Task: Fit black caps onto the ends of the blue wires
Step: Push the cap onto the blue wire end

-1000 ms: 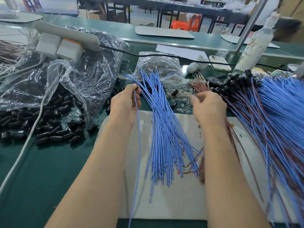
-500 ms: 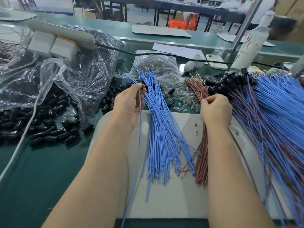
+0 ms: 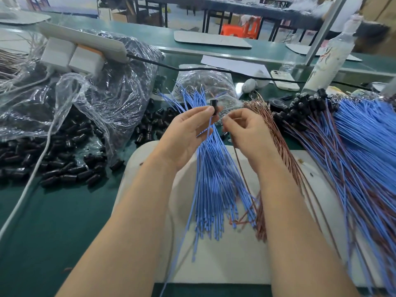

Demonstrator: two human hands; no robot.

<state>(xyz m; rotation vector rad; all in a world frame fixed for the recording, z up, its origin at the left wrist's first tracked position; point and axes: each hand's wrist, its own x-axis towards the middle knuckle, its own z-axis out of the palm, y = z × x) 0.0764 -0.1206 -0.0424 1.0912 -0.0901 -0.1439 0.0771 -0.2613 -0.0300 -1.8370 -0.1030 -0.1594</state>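
A: Which step is this?

B: Fitting one cap. The left hand is raised over the pad, thumb and forefinger pinching a black cap. A single blue wire runs from under that cap, through the hand, down to the near edge.

A: Is the cap seated?

B: I can't tell. The wire's end is hidden inside the cap or behind the fingers.

A: And the right hand?

B: Just right of the cap, fingers curled, tips pinching a thin brown wire that hangs below it. Its tips are close to the cap but not touching it.

A: So the next move?

B: By my reading, steady the cap and feed the wire end squarely into its opening. It takes a fine pinch close to the tip, or the thin wire will bend.

A: How far along overall?

B: Mid-job, I'd say. The uncapped bundle lies on the pad between the arms, loose caps spill from the bag at left, and a capped pile lies at right.
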